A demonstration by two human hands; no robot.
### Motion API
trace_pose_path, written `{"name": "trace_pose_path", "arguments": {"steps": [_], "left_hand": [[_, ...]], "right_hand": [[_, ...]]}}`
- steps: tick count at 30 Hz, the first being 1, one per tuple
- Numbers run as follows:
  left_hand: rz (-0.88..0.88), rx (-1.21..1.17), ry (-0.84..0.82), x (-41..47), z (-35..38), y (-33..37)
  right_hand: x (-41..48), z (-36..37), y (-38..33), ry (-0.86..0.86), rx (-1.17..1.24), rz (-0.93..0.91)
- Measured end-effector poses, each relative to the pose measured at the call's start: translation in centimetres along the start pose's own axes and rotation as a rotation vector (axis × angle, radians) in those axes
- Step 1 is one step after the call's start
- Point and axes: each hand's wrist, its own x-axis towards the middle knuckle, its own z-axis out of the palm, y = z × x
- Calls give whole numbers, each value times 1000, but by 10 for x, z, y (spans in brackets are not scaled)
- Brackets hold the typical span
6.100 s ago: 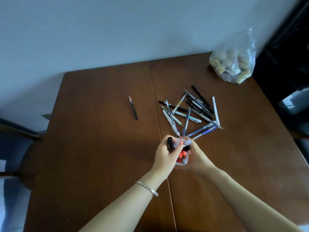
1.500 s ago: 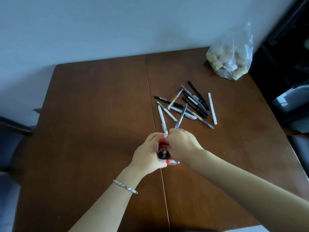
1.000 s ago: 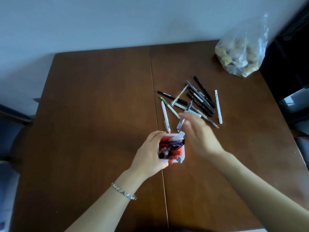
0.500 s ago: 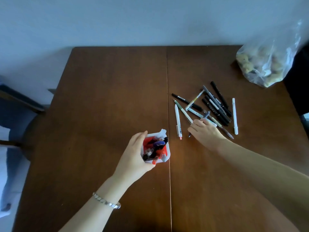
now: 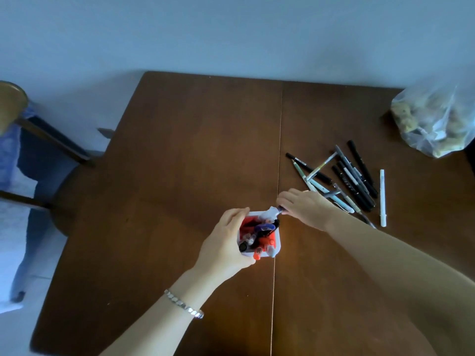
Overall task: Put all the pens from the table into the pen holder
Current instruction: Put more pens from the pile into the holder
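A white square pen holder (image 5: 277, 246) with a red inside stands near the table's middle seam, packed with several pens and markers. My left hand (image 5: 226, 242) grips its left side. My right hand (image 5: 305, 209) is just right of the holder's far corner, closed on a pen (image 5: 279, 208) whose dark tip shows at my fingers above the rim. A loose pile of several black, grey and white pens (image 5: 344, 178) lies on the table to the right, and one white pen (image 5: 383, 197) lies apart at the pile's right edge.
The brown wooden table (image 5: 195, 155) has a seam down its middle. A clear plastic bag of pale lumpy items (image 5: 434, 124) sits at the far right corner. A chair (image 5: 38, 140) stands off the table's left side.
My right hand has left the pile with a pen and moved left to the holder's far corner. The white pen that lay by the seam is gone from the table. The view has shifted.
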Motion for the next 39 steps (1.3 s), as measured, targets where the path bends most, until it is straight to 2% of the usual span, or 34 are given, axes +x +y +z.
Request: {"name": "trace_pose_path", "arguments": {"steps": [2,5,7,9,12,15,20,24,28,32,33,36,39], "left_hand": [[40,47,-8,0,-1,0],[147,138,-59,7,-4,7],[243,175,-115,17,-6,16],[350,194,-158,26,-5,20],[397,52,-99,33,-3,15],[241,-208,39,35,-4,13],[181,-275,148,32,5,16],[148,-309,167,25,7,15],[123,-331,171,22,6,14],[103,-327,162,21,3,18],[99,-328,165,21,4,18],[64,-398,203,19,7,16],[73,-400,183,17,6,16]], "right_hand": [[-7,-11,-4,358,282,215],[-33,-40,-19,752,839,621],[-54,-54,-36,987,1034,698],[-72,-60,-54,1110,1063,668],[-85,-52,-82,1081,1106,605],[-78,-43,-101,1014,1131,613],[-56,-34,-116,911,1170,660],[-56,-37,-118,1098,1084,644],[-56,-31,-121,1073,1074,602],[-55,-38,-127,1203,1046,540],[-54,-39,-128,1169,1053,545],[-49,-30,-134,922,1064,610],[-47,-19,-137,775,797,644]]}}
